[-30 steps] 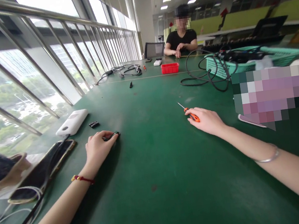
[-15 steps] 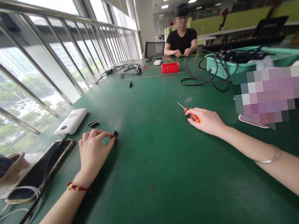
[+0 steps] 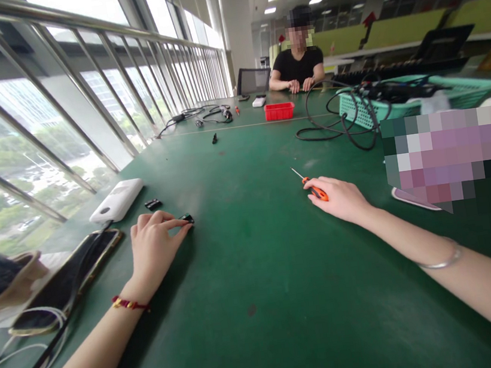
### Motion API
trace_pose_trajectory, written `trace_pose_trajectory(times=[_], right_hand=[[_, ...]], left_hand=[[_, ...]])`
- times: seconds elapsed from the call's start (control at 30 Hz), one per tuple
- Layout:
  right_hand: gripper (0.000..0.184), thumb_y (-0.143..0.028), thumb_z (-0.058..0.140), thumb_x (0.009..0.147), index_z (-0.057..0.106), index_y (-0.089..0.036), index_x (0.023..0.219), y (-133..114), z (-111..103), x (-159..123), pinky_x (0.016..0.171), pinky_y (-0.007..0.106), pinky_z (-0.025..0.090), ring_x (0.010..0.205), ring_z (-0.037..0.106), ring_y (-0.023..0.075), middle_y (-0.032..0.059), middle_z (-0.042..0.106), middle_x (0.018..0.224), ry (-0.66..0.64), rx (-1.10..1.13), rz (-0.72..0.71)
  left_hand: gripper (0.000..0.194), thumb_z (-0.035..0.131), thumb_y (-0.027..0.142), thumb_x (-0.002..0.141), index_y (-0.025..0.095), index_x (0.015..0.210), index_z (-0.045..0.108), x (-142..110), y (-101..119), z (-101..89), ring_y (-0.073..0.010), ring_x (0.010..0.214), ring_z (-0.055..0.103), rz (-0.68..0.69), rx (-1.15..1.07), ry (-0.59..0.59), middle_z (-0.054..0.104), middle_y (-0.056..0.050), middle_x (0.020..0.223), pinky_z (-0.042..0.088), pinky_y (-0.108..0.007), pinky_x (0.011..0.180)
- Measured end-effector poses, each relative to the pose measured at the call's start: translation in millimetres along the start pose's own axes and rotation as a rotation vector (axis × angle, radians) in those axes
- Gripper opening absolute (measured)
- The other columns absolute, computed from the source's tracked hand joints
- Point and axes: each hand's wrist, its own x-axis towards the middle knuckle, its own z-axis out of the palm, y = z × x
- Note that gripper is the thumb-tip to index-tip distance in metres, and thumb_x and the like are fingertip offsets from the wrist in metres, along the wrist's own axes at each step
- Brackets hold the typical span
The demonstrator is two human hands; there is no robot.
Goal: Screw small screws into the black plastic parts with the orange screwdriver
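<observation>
Here's the head view: a green table (image 3: pixel 258 279) fills the scene, a metal railing (image 3: pixel 184 59) and windows run along the left of the red bin (image 3: pixel 280 112), and a person (image 3: pixel 299 67) in black sits beyond that bin under the ceiling lights.

Now the count! One turquoise basket (image 3: pixel 472 86) sits to the right of the red bin. Two white blocks: one (image 3: pixel 259 102) just left of the bin, the other (image 3: pixel 117 201) well to its left and nearer us, with one dark phone (image 3: pixel 40 313) nearer again. Three small dark pieces, all left of the bin: one (image 3: pixel 215 138) a little nearer than it, one (image 3: pixel 153 204) nearer still, one (image 3: pixel 187 219) nearest.

And the hands! The left hand (image 3: pixel 152 238), nearer than the bin and left of it, pinches that nearest dark piece between thumb and forefinger. The right hand (image 3: pixel 340 195), nearer than the bin and to its right, has thumb and fingers closed on one orange-and-black screwdriver (image 3: pixel 317 191), its tip angled towards the bin.
</observation>
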Motion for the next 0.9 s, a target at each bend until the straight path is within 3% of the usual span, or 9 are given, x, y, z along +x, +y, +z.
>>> trace_pose_trajectory(times=[0.17,0.43,0.7,0.77,0.9], right_hand=[[0.023,-0.032,0.049,0.084,0.062,-0.026,0.103,0.1,-0.2,0.4,0.056,0.025,0.035,0.078,0.06,0.0173,0.0006,0.064,0.088,-0.019,0.0,0.009],[0.023,-0.032,0.048,0.085,0.062,-0.026,0.103,0.8,1.4,0.6,0.055,0.025,0.035,0.078,0.06,0.0173,0.0007,0.064,0.088,-0.02,0.005,0.006],[0.023,-0.031,0.049,0.084,0.062,-0.026,0.103,0.5,0.8,0.4,0.054,0.025,0.035,0.077,0.06,0.0169,0.0004,0.064,0.088,-0.013,0.0,0.001],[0.023,-0.031,0.049,0.084,0.062,-0.026,0.102,0.9,1.3,0.5,0.054,0.025,0.035,0.076,0.06,0.0169,0.0004,0.064,0.087,-0.001,0.001,-0.006],[0.023,-0.032,0.049,0.084,0.062,-0.027,0.102,1.2,2.0,0.5,0.055,0.025,0.036,0.077,0.06,0.0171,0.0005,0.064,0.088,-0.001,-0.001,-0.004]], left_hand=[[0.027,0.058,0.043,0.084,0.026,0.09,0.077,1.5,-0.9,-2.1,-0.0275,0.1,0.048,0.038,0.033,-0.013,0.067,-0.005,0.098,0.035,-0.039,0.082],[0.025,0.061,0.043,0.08,0.025,0.086,0.077,7.6,-11.0,3.9,-0.0258,0.096,0.05,-0.045,-0.147,-0.051,0.067,-0.004,0.096,0.037,-0.037,0.086],[0.026,0.064,0.046,0.074,0.026,0.087,0.075,11.0,-7.2,-4.2,-0.0352,0.114,0.043,-0.202,-0.259,-0.246,0.063,-0.006,0.108,0.033,-0.047,0.094],[0.026,0.065,0.045,0.073,0.025,0.086,0.075,12.0,-8.7,-5.6,-0.035,0.116,0.042,-0.204,-0.283,-0.236,0.062,-0.006,0.108,0.032,-0.048,0.096],[0.031,0.063,0.048,0.074,0.023,0.088,0.074,20.6,-17.6,-9.3,-0.0317,0.116,0.042,-0.198,-0.312,-0.07,0.06,-0.007,0.109,0.03,-0.046,0.1]])
